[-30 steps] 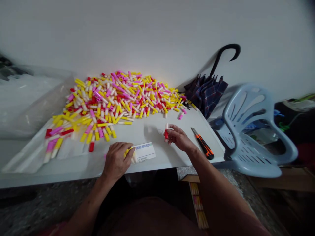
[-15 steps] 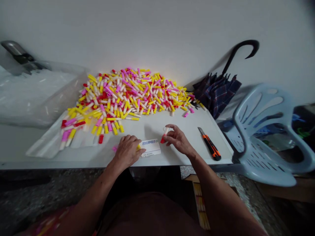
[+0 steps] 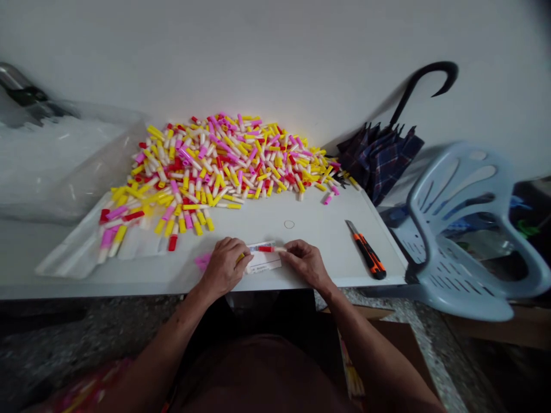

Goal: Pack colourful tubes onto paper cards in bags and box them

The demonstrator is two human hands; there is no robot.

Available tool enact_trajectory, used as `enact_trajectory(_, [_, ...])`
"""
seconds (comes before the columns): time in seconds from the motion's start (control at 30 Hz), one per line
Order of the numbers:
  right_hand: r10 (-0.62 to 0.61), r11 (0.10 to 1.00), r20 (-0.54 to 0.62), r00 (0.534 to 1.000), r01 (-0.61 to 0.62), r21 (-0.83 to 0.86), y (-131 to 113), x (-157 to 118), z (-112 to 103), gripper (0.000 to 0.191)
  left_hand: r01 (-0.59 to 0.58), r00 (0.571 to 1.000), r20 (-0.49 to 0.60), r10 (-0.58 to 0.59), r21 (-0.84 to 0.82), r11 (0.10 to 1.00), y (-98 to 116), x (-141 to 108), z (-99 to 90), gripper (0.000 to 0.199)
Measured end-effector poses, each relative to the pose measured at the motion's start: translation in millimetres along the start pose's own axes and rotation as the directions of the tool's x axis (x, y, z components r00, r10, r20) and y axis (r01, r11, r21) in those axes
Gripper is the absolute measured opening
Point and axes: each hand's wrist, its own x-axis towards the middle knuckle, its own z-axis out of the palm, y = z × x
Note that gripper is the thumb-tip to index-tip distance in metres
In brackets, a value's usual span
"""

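Note:
My right hand (image 3: 305,263) pinches the pale end of a small red-and-white plastic tube (image 3: 266,249), its red end pointing left over a printed white card (image 3: 263,267). At the card's left end my left hand (image 3: 224,265) is closed on a yellow tube (image 3: 240,258), mostly hidden by the fingers. Pink pieces (image 3: 202,262) show beside that hand. A thin rubber band (image 3: 289,224) lies on the table (image 3: 318,252) beyond my right hand. Behind both hands rises a large heap of small tubes (image 3: 224,160), pale with yellow, pink or red ends.
An orange-and-black utility knife (image 3: 368,252) lies at the right, blade showing. A folded plaid umbrella (image 3: 381,158) leans on the wall beside a light-blue plastic chair (image 3: 465,229). At the left is a clear plastic bag (image 3: 73,166). A cardboard box (image 3: 404,344) stands below the table edge.
My right hand has come down and slightly left, turning the red-and-white tube level above the card. The rubber band, earlier by its fingers, now lies alone on the table. My left hand stays nearly still.

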Motion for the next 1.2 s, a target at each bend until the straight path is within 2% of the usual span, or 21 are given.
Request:
enact_trajectory(0.13, [-0.106,0.961,0.03,0.994,0.11,-0.253,-2.0,-6.6,12.3,0.037,-0.028,0.994,-0.102,0.026,-0.021,0.999,-0.1,-5.8,5.9,0.018])
enact_trajectory(0.23, [-0.186,0.886,0.088,0.979,0.206,-0.415,-2.6,-7.2,26.5,0.035,-0.038,0.993,-0.116,0.036,-0.016,0.999,1.1,-6.1,7.7,0.018])
enact_trajectory(0.3, [-0.193,0.846,0.134,0.972,0.234,-0.479,-3.1,-6.2,33.5,0.037,-0.038,0.994,-0.103,0.036,-0.015,0.999,1.3,-5.5,8.0,0.017])
enact_trajectory(0.4, [-0.184,0.791,0.253,0.95,0.296,-0.536,-10.0,-4.2,33.9,0.038,-0.014,0.996,-0.092,0.014,0.0,1.0,0.3,-5.0,8.7,0.015])
enact_trajectory(0.47, [-0.18,0.776,0.371,0.911,0.363,-0.516,-19.0,-2.8,28.5,0.037,-0.003,0.995,-0.096,0.004,0.015,1.0,-0.6,-4.9,9.7,0.015])
enact_trajectory(0.53, [-0.166,0.8,0.477,0.863,0.4,-0.447,-28.0,-1.5,22.5,0.035,-0.003,0.995,-0.099,0.005,0.021,1.0,-1.2,-4.9,10.5,0.016])
enact_trajectory(0.6, [-0.142,0.856,0.506,0.851,0.362,-0.369,-33.7,0.0,19.1,0.029,-0.002,0.995,-0.097,0.003,0.014,1.0,-1.2,-4.9,10.6,0.016])
enact_trajectory(0.7, [-0.099,0.917,0.444,0.89,0.256,-0.308,-34.3,2.4,20.7,0.021,0.01,0.997,-0.075,-0.009,0.007,1.0,0.1,-4.6,8.1,0.016])
enact_trajectory(0.87, [-0.019,0.95,0.413,0.91,0.145,-0.276,-27.9,3.0,28.2,0.018,0.021,0.998,0.055,-0.025,0.069,0.997,3.8,-2.2,-2.3,0.01])
enact_trajectory(0.93, [0.085,0.974,0.411,0.908,0.01,-0.224,-27.0,0.3,29.8,0.02,0.03,0.994,0.106,-0.04,0.1,0.995,4.3,0.2,-6.6,0.009])
enact_trajectory(1.0, [0.207,0.977,0.422,0.883,-0.163,-0.137,-27.8,-4.3,31.3,0.022,0.041,0.99,0.129,-0.053,0.095,0.995,3.2,2.5,-9.1,0.007])
enact_trajectory(1.1, [0.3,0.94,0.443,0.845,-0.34,0.011,-30.3,-13.8,35.2,0.03,0.024,0.995,0.098,-0.027,0.027,0.999,-0.6,3.6,-7.7,0.009])
enact_trajectory(1.2, [0.292,0.929,0.381,0.877,-0.354,0.104,-30.2,-23.2,43.4,0.043,0.01,1.0,-0.029,-0.012,-0.061,0.998,-3.0,1.2,-1.0,0.013])
